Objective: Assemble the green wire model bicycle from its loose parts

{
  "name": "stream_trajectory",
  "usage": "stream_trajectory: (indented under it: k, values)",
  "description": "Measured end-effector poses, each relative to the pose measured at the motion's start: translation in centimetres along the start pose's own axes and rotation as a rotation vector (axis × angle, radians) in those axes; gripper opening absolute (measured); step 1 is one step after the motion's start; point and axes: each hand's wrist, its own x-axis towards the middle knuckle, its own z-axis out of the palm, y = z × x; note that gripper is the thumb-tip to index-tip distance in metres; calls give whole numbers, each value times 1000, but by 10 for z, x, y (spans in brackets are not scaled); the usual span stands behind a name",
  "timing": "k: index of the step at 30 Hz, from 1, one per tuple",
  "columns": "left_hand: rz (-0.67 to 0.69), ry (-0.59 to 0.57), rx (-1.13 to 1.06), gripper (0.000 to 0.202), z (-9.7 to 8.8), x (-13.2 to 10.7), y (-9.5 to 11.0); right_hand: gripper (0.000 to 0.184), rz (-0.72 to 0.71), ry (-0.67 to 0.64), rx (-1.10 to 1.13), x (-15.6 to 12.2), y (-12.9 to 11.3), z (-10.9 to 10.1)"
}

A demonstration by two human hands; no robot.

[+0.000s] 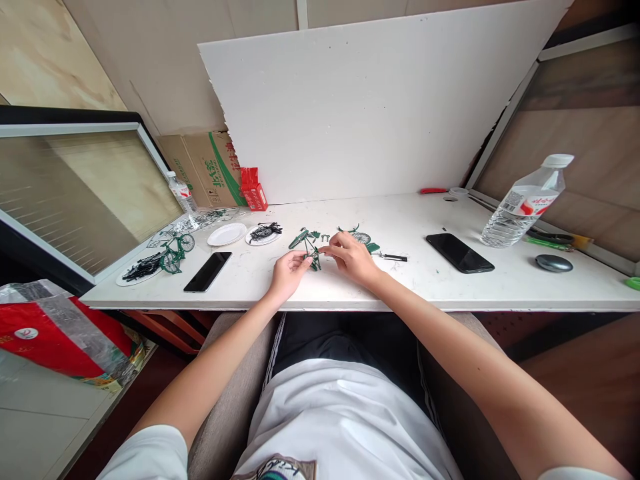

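A small green model bicycle frame [311,251] is held just above the white table [500,287] between both hands. My left hand [288,273] pinches its near left side. My right hand [350,257] pinches a tiny part at the frame's right side, fingers closed. Loose green pieces [303,236] and a small wheel [361,237] lie just behind the hands. A black-handled tool [394,257] lies to the right of my right hand.
A finished green model bicycle [176,251], two paper plates [227,234] and a black phone [207,271] sit on the left. Another phone [460,253], a water bottle [525,203] and a dark round object [553,263] sit on the right. A white board [370,107] stands behind.
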Motion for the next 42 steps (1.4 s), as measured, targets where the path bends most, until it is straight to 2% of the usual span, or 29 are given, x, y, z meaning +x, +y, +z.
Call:
stream_trajectory:
  k: [6, 12, 19, 22, 27, 33, 42]
  values:
    - [25, 33, 33, 40, -2, -1, -2, 30, -8, -64, 75, 2, -3, -6]
    - [38, 52, 8, 41, -2, -3, -1, 41, 115, -161, 16, -1, -4, -4]
    - [13, 87, -10, 41, -2, 0, -1, 21, 167, -149, 218, 0, -12, -6]
    - [11, 69, -26, 42, -1, -1, -1, 25, 184, -163, 179, 1, -10, -6]
    - [58, 25, -16, 38, 1, -6, 0, 42, 237, -215, 37, 2, -6, -6]
    - [42, 72, -27, 41, 0, -4, 1, 23, 229, -183, 218, -1, -12, -9]
    - [25, 65, -18, 41, -2, -2, 2, 22, 263, -211, 269, 2, -12, -12]
